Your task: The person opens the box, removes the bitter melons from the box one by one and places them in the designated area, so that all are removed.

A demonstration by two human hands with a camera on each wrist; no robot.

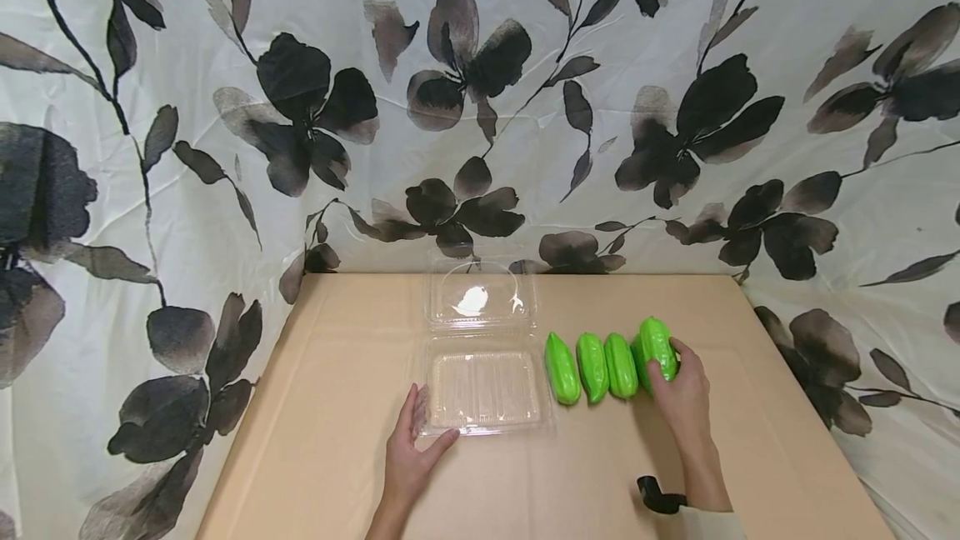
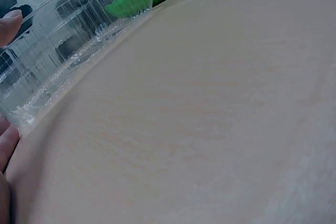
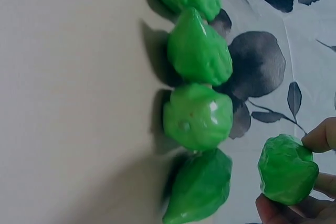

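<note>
My right hand [image 1: 684,394] pinches a glossy, bumpy green bitter melon [image 1: 656,347] between thumb and fingers. In the right wrist view this bitter melon [image 3: 287,170] appears raised beside a row of several others. The row's leftmost bitter melon [image 1: 562,369] lies nearest the container; the rightmost is partly hidden behind the held one. A clear plastic clamshell container [image 1: 483,432] stands with its lid [image 1: 480,319] folded back. At its near left corner is my left hand [image 1: 411,461], its thumb at the front rim and its extended fingers along the left side.
Everything stands on a light tan tabletop [image 1: 322,440]. A pale cloth [image 1: 480,148] with dark printed flowers hangs behind the table and along both sides. Around the right wrist is a black strap [image 1: 660,497], below a pale sleeve [image 1: 712,525].
</note>
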